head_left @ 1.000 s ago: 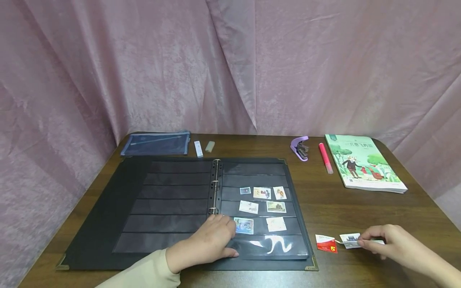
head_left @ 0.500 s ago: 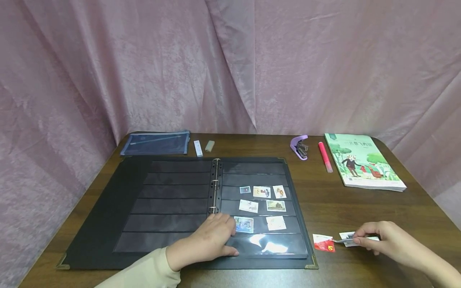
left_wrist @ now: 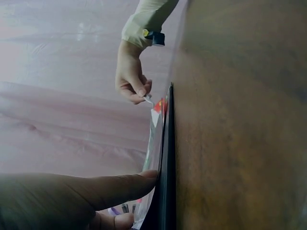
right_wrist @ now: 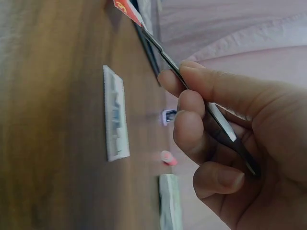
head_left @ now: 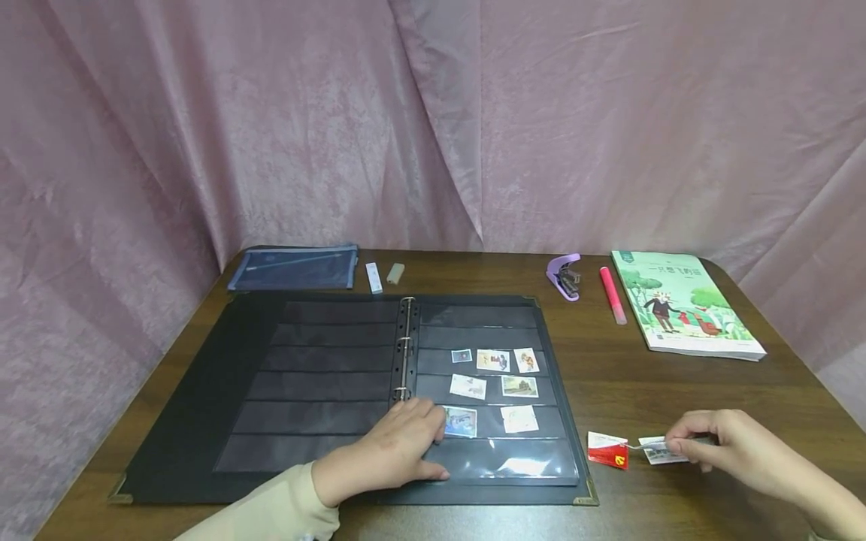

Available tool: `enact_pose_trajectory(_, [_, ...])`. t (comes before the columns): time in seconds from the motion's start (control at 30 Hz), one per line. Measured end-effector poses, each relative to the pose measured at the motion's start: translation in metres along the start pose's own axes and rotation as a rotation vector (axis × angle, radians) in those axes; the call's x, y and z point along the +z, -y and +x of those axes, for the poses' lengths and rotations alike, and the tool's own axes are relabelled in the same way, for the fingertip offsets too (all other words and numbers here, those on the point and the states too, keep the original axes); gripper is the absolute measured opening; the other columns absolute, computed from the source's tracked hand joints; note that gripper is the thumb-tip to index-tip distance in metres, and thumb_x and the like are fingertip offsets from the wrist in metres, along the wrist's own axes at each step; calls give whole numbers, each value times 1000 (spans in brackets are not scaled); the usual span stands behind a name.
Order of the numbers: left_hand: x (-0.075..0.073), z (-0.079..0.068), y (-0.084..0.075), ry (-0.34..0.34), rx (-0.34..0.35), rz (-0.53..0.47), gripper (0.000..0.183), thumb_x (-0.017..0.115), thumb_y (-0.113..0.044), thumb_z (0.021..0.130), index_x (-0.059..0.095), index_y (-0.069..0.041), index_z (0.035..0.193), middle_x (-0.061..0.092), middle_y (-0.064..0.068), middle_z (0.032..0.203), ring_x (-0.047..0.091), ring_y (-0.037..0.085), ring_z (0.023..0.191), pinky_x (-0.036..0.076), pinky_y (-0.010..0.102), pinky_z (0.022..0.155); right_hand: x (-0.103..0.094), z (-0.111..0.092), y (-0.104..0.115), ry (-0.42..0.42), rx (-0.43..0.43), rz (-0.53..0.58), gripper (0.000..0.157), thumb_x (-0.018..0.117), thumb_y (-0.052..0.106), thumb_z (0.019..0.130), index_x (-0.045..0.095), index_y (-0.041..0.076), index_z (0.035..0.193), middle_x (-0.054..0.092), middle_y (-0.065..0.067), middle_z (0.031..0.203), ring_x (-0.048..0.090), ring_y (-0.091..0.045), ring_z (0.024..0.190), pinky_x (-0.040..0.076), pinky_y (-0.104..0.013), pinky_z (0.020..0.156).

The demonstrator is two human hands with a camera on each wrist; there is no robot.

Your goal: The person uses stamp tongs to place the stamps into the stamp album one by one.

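Observation:
My right hand (head_left: 727,447) pinches a pair of metal tweezers (right_wrist: 223,122) between thumb and fingers. At the tweezers' tips is a red-and-white stamp (head_left: 607,451) with a yellow emblem, beside the album's right edge. Below the tweezers lies a second stamp (right_wrist: 115,115), pale with a dark picture, on the table. My left hand (head_left: 389,447) rests on the lower inner part of the open black stamp album (head_left: 183,391), thumb (left_wrist: 127,184) against the clear page edge. Several stamps, such as a green landscape one (head_left: 519,387), sit in the right page's strips.
Behind the album lie a blue zip pouch (head_left: 298,269), a white slim box (head_left: 373,278) and an eraser-like block (head_left: 395,273). A purple stapler (head_left: 561,276), a pink marker (head_left: 612,295) and a green-covered book (head_left: 686,304) stand back right. A pink curtain (head_left: 433,128) hangs behind the table.
My right hand has shifted slightly up and to the left with the tweezers, and the red-and-white stamp has moved with it. My left hand stays in place on the album.

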State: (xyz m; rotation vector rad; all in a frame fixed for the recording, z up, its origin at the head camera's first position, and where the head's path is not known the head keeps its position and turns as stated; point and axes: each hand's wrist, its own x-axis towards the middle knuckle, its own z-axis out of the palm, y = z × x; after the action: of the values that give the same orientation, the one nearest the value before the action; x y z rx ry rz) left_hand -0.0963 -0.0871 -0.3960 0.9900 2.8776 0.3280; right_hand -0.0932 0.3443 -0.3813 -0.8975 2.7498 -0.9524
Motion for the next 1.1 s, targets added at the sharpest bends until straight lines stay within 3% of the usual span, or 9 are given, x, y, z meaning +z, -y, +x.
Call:
enact_pose_trajectory(0.33, [-3,3,0,22,4,-31,42,73,-46,66,43,-19,80,42,-12,74,36,6,71,34,23,70,-8,14,13,-65,-15,-56,16,62,3,80,63,18,84,56,14,68,48,5,55,38,-16,46])
enact_pose_trajectory(0.87, [-1,2,2,19,21,-43,42,73,-44,66,42,-20,79,41,-12,73,35,6,70,33,22,70,-2,65,44,-15,-76,-75,8,61,17,84,64,23,80,56,12,69,48,5,55,41,-18,47])
enact_pose_trajectory(1.1, [-1,2,2,28,19,-49,42,73,-44,67,41,-20,79,40,-12,73,35,5,71,33,22,71,11,86,51,21,-111,-17,6,61,18,84,65,18,80,59,5,70,49,3,55,42,-19,49])
